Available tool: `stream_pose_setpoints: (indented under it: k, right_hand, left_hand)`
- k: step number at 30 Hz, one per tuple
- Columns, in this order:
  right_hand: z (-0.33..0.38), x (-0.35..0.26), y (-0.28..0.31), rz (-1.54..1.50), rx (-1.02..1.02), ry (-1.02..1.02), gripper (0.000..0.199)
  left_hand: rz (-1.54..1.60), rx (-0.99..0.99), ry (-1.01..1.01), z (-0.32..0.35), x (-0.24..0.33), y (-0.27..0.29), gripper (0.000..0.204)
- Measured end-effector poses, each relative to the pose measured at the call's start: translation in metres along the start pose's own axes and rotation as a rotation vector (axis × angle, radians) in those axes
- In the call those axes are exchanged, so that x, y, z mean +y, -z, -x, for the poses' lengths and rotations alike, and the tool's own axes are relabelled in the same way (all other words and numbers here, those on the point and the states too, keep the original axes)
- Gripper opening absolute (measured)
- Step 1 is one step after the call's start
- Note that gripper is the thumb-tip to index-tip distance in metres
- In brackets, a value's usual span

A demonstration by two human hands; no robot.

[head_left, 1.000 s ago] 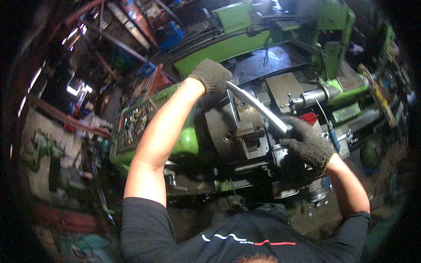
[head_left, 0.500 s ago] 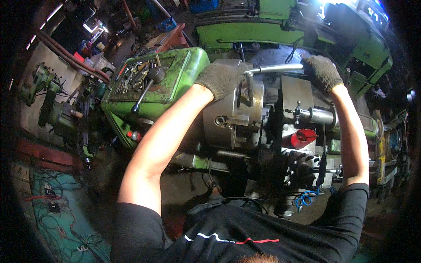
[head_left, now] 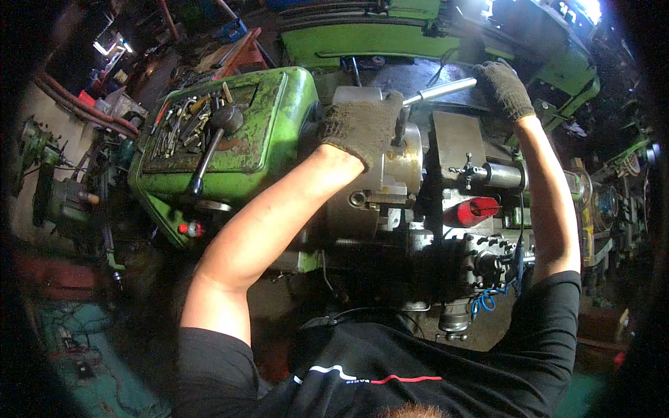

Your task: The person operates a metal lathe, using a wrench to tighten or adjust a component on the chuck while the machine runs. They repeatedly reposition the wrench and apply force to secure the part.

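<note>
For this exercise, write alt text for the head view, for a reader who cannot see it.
A person's gloved left hand rests on a lathe chuck while the gloved right hand grips a shiny metal bar above it. Loose tools lie on the green headstock.

A person leans over a big green metal lathe (head_left: 279, 132). The left hand (head_left: 362, 129), in a grey knit glove, rests on the round silver steel chuck (head_left: 390, 171) near the middle. The right hand (head_left: 503, 87), in the same kind of glove, grips the far end of a long shiny metal bar (head_left: 439, 90) at one o'clock. Many small loose tools lie in the flat green tray on top (head_left: 182, 125) at ten o'clock. A red cap (head_left: 475, 209) sits at three o'clock.
</note>
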State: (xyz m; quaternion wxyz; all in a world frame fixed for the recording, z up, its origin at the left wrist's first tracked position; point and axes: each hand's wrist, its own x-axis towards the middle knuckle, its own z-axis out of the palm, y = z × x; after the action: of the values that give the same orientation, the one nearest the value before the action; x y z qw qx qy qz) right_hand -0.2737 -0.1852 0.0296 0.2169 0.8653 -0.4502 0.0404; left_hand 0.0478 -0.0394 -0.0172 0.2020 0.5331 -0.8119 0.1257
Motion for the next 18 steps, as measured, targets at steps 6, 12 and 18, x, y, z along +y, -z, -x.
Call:
stream_pose_setpoints:
  k: [6, 12, 18]
  right_hand:
    - [-0.003, 0.004, -0.026, -0.046, 0.084, -0.062, 0.026]
    - [-0.048, 0.004, -0.040, -0.089, 0.112, 0.090, 0.025]
    - [-0.115, -0.033, -0.044, -0.111, -0.008, 0.044, 0.023]
  left_hand:
    - [0.143, -0.169, 0.087, -0.002, 0.025, 0.014, 0.026]
    - [0.341, -0.411, 0.001, 0.007, 0.036, -0.062, 0.032]
    - [0.781, -0.449, 0.403, -0.006, 0.048, 0.012, 0.058]
